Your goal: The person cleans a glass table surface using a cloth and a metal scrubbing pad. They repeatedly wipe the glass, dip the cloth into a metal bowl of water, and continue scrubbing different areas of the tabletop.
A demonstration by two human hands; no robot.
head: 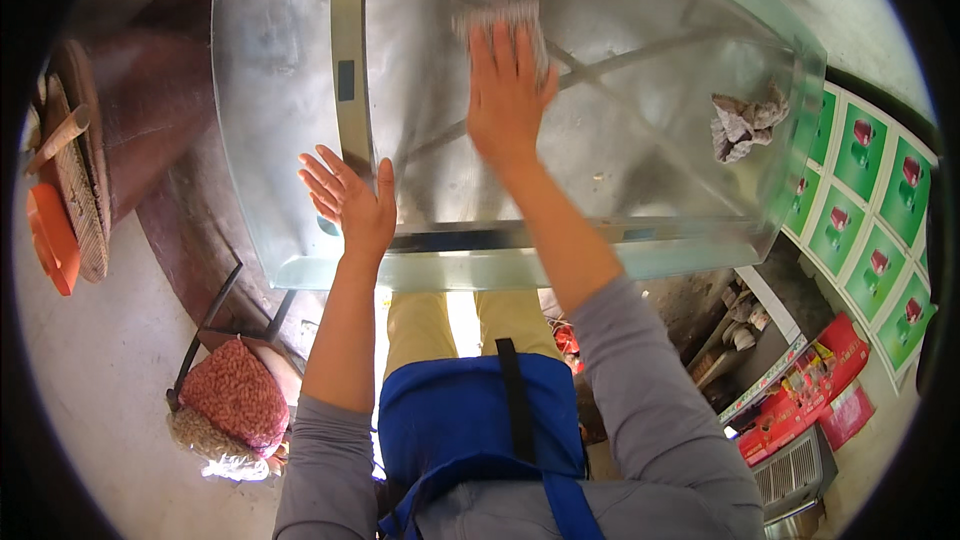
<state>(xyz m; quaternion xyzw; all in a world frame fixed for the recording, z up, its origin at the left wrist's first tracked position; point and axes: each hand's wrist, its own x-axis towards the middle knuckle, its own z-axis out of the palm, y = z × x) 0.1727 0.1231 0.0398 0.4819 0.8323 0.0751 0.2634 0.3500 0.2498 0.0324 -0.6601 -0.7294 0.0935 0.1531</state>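
Note:
A large glass-topped table (675, 199) spans the view in front of me, with crossed bars visible beneath its glass. My right hand (510, 94) lies palm down on a striped cloth (499, 13) on the glass, its fingers spread over it; both are slightly blurred. Above the near left part of the table, my left hand (349, 202) is held with fingers apart and nothing in it. A crumpled greyish cloth (746, 124) lies on the right part of the glass.
A mesh bag of reddish nuts or pods (236, 394) sits on a seat at lower left. An orange plastic object (54, 240) is at far left. Green printed sheets (862, 202) stand at right, above a red box (806, 397) and a grey vented appliance (791, 469).

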